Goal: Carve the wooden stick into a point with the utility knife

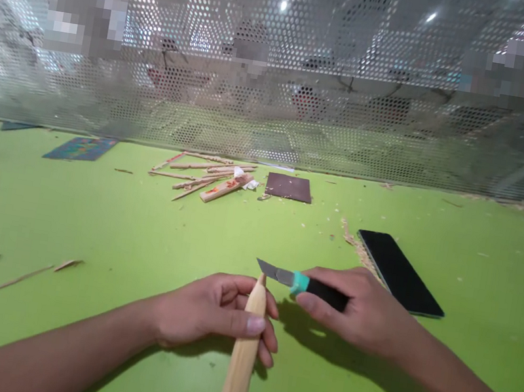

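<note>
My left hand (218, 312) is closed around a pale wooden stick (238, 378), thumb on its upper face and fingers behind it. The stick narrows to a point at its far end, while its near end runs out of view at the bottom. In my right hand (363, 308) is a craft knife (326, 292) with a black handle and a turquoise band. Its blade (277, 271) points left and lies at the stick's tapered tip; whether it touches the wood I cannot tell.
A black phone (399, 271) lies right of my hands, with wood shavings (358, 246) along its left edge. Farther back are several carved sticks (205, 177), a brown sandpaper piece (289, 187) and a patterned sheet (81, 147). A perforated screen (274, 118) borders the green table (137, 229).
</note>
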Demonstrator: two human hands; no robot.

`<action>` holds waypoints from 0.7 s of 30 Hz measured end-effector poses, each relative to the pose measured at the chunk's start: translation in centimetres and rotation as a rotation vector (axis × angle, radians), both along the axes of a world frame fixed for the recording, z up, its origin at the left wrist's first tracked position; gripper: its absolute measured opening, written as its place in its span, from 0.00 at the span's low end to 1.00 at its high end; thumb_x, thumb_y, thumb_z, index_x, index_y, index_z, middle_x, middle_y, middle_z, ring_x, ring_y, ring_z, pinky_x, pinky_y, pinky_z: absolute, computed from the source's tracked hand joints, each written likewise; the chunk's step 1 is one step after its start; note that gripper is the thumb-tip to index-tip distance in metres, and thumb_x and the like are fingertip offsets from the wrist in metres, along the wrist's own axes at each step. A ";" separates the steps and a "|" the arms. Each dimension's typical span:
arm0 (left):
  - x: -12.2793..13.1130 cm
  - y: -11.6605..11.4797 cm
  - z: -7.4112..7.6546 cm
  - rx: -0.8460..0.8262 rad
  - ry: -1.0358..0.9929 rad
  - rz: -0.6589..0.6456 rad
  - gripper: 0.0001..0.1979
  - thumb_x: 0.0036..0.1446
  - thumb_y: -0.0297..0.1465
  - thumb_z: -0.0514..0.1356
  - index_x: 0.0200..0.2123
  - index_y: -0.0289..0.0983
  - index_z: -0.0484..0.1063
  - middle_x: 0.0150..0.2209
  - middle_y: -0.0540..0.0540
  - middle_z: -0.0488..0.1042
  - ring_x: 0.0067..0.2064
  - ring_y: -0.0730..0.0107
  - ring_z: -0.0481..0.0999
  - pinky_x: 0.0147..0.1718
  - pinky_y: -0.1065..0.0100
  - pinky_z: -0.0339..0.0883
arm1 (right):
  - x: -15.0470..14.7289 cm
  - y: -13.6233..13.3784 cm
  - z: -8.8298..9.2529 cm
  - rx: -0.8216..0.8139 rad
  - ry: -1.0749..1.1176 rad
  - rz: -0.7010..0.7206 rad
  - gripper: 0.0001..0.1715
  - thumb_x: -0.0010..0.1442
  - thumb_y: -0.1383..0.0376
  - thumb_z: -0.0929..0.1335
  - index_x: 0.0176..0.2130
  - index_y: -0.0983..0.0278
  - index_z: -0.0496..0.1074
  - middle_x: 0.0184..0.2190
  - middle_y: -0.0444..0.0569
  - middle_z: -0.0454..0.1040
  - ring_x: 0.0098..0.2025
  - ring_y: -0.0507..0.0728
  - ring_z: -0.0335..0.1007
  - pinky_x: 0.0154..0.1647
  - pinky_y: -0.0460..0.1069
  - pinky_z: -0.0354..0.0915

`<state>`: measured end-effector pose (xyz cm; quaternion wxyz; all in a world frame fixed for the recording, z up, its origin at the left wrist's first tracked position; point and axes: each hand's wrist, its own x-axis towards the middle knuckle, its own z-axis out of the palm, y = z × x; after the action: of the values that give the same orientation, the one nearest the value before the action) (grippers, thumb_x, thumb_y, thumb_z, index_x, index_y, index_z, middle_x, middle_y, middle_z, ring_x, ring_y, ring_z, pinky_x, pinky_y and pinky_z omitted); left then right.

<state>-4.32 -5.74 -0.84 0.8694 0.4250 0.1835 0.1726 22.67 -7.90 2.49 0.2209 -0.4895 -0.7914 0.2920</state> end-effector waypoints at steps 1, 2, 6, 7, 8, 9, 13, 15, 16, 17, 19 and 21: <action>0.1 -0.3 0.1 0.012 0.018 0.027 0.16 0.64 0.37 0.73 0.46 0.34 0.75 0.38 0.41 0.83 0.38 0.63 0.87 0.45 0.59 0.82 | 0.1 0.0 0.0 0.013 -0.029 0.014 0.25 0.71 0.44 0.68 0.34 0.60 0.80 0.22 0.41 0.74 0.21 0.52 0.66 0.23 0.48 0.54; 0.2 -0.5 0.1 0.027 0.035 0.054 0.16 0.66 0.39 0.71 0.45 0.35 0.73 0.36 0.43 0.82 0.35 0.65 0.87 0.41 0.61 0.82 | 0.2 0.0 0.0 0.028 -0.058 0.028 0.25 0.71 0.44 0.68 0.35 0.59 0.81 0.22 0.41 0.75 0.21 0.53 0.66 0.23 0.48 0.54; 0.4 -1.5 0.1 0.086 0.106 0.092 0.17 0.71 0.47 0.63 0.45 0.39 0.67 0.31 0.53 0.76 0.22 0.73 0.81 0.24 0.71 0.77 | -0.2 -0.2 -0.3 0.069 -0.162 0.048 0.28 0.72 0.43 0.66 0.35 0.59 0.81 0.22 0.42 0.75 0.22 0.53 0.66 0.23 0.49 0.52; 0.4 -1.6 0.2 0.097 0.125 0.096 0.18 0.72 0.48 0.62 0.46 0.39 0.66 0.29 0.54 0.75 0.20 0.74 0.79 0.22 0.73 0.76 | -0.3 -0.2 -0.4 0.069 -0.175 0.049 0.29 0.73 0.42 0.65 0.35 0.59 0.81 0.22 0.42 0.75 0.22 0.53 0.66 0.24 0.49 0.52; 0.4 -1.7 0.3 0.105 0.144 0.100 0.18 0.72 0.49 0.61 0.46 0.40 0.66 0.28 0.55 0.73 0.18 0.75 0.77 0.20 0.75 0.74 | -0.5 -0.3 -0.4 0.066 -0.182 0.051 0.29 0.73 0.42 0.65 0.35 0.59 0.81 0.22 0.42 0.74 0.22 0.52 0.66 0.24 0.49 0.52; 0.4 -1.7 0.4 0.109 0.164 0.104 0.19 0.72 0.49 0.61 0.46 0.40 0.66 0.26 0.56 0.72 0.17 0.76 0.76 0.18 0.75 0.73 | -0.6 -0.3 -0.3 0.060 -0.187 0.057 0.30 0.73 0.42 0.65 0.36 0.60 0.81 0.22 0.42 0.74 0.22 0.52 0.65 0.24 0.48 0.52; 0.4 -1.6 0.9 0.126 0.230 0.122 0.19 0.71 0.49 0.61 0.42 0.37 0.68 0.21 0.56 0.71 0.15 0.76 0.73 0.16 0.77 0.71 | -1.0 -0.7 -0.2 0.043 -0.193 0.079 0.30 0.73 0.41 0.64 0.38 0.61 0.80 0.23 0.43 0.75 0.23 0.52 0.65 0.25 0.48 0.52; 0.4 -1.6 1.0 0.138 0.245 0.129 0.20 0.72 0.49 0.61 0.40 0.37 0.69 0.20 0.55 0.71 0.15 0.76 0.73 0.15 0.78 0.69 | -1.2 -0.9 -0.2 0.060 -0.194 0.059 0.31 0.73 0.41 0.64 0.37 0.60 0.79 0.24 0.43 0.76 0.23 0.52 0.66 0.25 0.48 0.52; 0.3 -1.6 0.9 0.143 0.249 0.135 0.20 0.72 0.49 0.60 0.39 0.37 0.69 0.19 0.54 0.71 0.15 0.75 0.73 0.15 0.78 0.69 | -1.2 -0.9 -0.2 0.066 -0.199 0.048 0.31 0.73 0.40 0.63 0.36 0.60 0.79 0.24 0.43 0.76 0.23 0.52 0.66 0.25 0.48 0.52; 0.3 -1.6 0.9 0.146 0.250 0.141 0.21 0.72 0.49 0.59 0.37 0.37 0.69 0.19 0.54 0.71 0.15 0.75 0.73 0.14 0.77 0.68 | -1.3 -1.0 -0.3 0.072 -0.206 0.033 0.32 0.73 0.40 0.63 0.35 0.60 0.78 0.24 0.44 0.76 0.23 0.53 0.67 0.25 0.48 0.52; 0.3 -1.6 0.7 0.156 0.247 0.147 0.23 0.73 0.50 0.58 0.34 0.37 0.68 0.18 0.54 0.70 0.14 0.74 0.73 0.14 0.76 0.67 | -1.4 -0.9 -0.4 0.081 -0.221 -0.018 0.34 0.73 0.38 0.62 0.36 0.60 0.78 0.24 0.44 0.77 0.24 0.54 0.68 0.26 0.48 0.54; 0.3 -1.7 0.5 0.175 0.243 0.152 0.24 0.73 0.50 0.58 0.31 0.37 0.68 0.17 0.53 0.70 0.15 0.74 0.73 0.14 0.76 0.67 | -1.4 -0.8 -0.5 0.085 -0.232 -0.086 0.36 0.73 0.36 0.60 0.38 0.60 0.79 0.24 0.45 0.78 0.24 0.55 0.70 0.25 0.48 0.55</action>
<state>-4.00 -7.40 -0.29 0.7848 0.5019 0.3033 0.2004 21.27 -8.71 2.04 0.1607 -0.5437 -0.8015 0.1900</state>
